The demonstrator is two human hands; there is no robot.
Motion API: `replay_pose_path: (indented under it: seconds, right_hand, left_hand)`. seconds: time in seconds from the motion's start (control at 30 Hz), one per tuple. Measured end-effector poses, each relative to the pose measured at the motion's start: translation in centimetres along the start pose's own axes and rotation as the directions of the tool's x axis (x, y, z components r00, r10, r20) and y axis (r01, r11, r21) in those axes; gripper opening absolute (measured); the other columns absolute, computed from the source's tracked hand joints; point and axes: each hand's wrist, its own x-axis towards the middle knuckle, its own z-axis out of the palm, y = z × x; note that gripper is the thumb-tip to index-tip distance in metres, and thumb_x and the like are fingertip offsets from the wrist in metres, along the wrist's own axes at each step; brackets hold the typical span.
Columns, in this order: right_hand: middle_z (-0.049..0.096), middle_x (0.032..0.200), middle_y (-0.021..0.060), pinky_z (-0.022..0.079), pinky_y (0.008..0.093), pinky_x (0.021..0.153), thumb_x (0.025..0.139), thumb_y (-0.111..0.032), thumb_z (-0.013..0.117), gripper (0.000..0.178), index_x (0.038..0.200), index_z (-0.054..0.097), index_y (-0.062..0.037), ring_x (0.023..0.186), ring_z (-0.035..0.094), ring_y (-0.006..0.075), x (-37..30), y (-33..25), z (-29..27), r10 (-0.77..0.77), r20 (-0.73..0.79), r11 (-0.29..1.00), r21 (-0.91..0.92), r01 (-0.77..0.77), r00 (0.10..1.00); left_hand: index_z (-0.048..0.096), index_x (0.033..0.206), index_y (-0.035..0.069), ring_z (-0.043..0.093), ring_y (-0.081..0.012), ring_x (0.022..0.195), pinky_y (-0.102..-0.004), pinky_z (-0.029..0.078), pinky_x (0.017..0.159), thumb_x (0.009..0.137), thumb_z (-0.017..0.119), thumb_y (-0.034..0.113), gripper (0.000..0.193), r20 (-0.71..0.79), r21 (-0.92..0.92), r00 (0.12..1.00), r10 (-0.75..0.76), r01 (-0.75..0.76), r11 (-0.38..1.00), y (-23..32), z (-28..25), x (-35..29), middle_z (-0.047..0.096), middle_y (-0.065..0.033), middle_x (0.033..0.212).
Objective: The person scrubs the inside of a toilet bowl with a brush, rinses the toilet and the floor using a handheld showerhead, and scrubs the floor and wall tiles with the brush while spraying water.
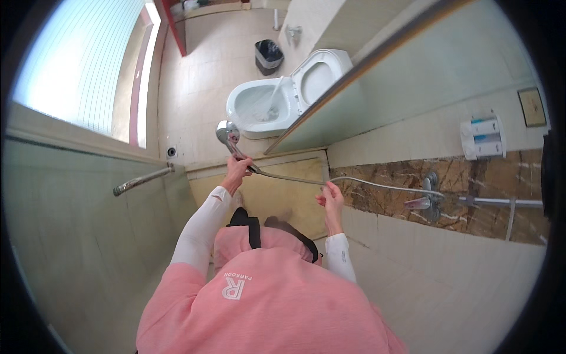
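Note:
My left hand [238,171] is wrapped round the handle of a chrome shower head [227,132], which points toward the toilet [234,104]. The toilet's lid and seat are up, and what looks like water spray blurs the bowl. A toilet brush [277,88] with a white handle leans in the bowl, its head down inside. From the shower handle a grey metal hose [289,177] runs right to the wall mixer tap [432,197]. My right hand [331,197] pinches this hose partway along, beside the end of the glass partition.
A glass partition [413,76] with a brown edge stands between me and the toilet's right side. To the left is a glass door [76,218] with a bar handle [144,179]. A black bin [269,57] stands beyond the toilet. A bottle rack [483,138] hangs on the right wall.

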Motion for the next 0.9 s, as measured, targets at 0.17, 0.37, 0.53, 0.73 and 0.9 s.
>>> replay_pose_path:
  seconds: [0.17,0.37,0.53,0.73,0.9]
  right_hand:
    - [0.058,0.088,0.0042,0.046,0.0212,0.056,0.089,-0.019,0.054,0.034,0.118,0.050,-0.0008,0.067,0.059,0.0104,1.1,-3.0,3.6,0.033,0.178,0.991,-0.137,-0.009,0.983]
    - [0.050,0.123,0.0121,0.045,0.0272,0.077,0.093,-0.028,0.046,0.044,0.131,0.041,-0.0062,0.099,0.056,0.0178,2.2,-3.9,11.6,-0.005,0.338,0.958,-0.269,0.102,0.941]
    - [0.021,0.146,0.0106,0.032,0.0393,0.096,0.094,-0.043,0.038,0.065,0.144,0.010,-0.0118,0.127,0.032,0.0252,5.1,-7.9,20.7,-0.025,0.464,0.990,-0.113,0.087,0.885]
    - [0.009,0.149,0.0105,0.021,0.0527,0.102,0.092,-0.048,0.037,0.071,0.144,-0.002,-0.0178,0.134,0.017,0.0309,12.9,-11.2,26.1,0.047,0.396,0.997,0.033,-0.065,0.917]
    - [0.012,0.148,0.0110,0.026,0.0519,0.099,0.091,-0.050,0.039,0.071,0.144,0.007,-0.0143,0.132,0.021,0.0316,16.5,-12.4,26.5,0.008,0.409,0.982,0.171,-0.085,0.913]
  left_hand:
    - [0.051,0.085,0.006,0.060,-0.0173,0.067,-0.0356,0.054,0.054,0.069,0.064,0.006,0.021,-0.016,-0.053,0.997,-0.074,0.073,0.996,0.3,0.1,-1.9,0.058,-0.0047,0.077]
    - [0.052,0.081,0.005,0.058,-0.0156,0.064,-0.0337,0.052,0.052,0.068,0.065,0.006,0.019,0.161,-0.055,0.984,-0.081,0.091,0.994,2.5,-0.3,-2.5,0.056,-0.0031,0.073]
    - [0.053,0.081,0.003,0.057,-0.0145,0.066,-0.0301,0.051,0.053,0.067,0.065,0.005,0.019,0.257,0.015,0.964,-0.066,0.064,0.998,5.8,-1.1,-3.8,0.057,-0.0042,0.075]
    - [0.054,0.081,0.001,0.058,-0.0142,0.069,-0.0297,0.053,0.058,0.068,0.064,0.006,0.018,0.391,0.069,0.920,-0.025,-0.002,0.998,9.5,-0.3,-4.8,0.056,-0.0052,0.077]
    - [0.053,0.082,0.001,0.057,-0.0136,0.069,-0.0289,0.052,0.059,0.068,0.064,0.006,0.019,0.509,0.036,0.861,0.001,-0.023,0.999,11.5,1.2,-3.2,0.056,-0.0051,0.077]
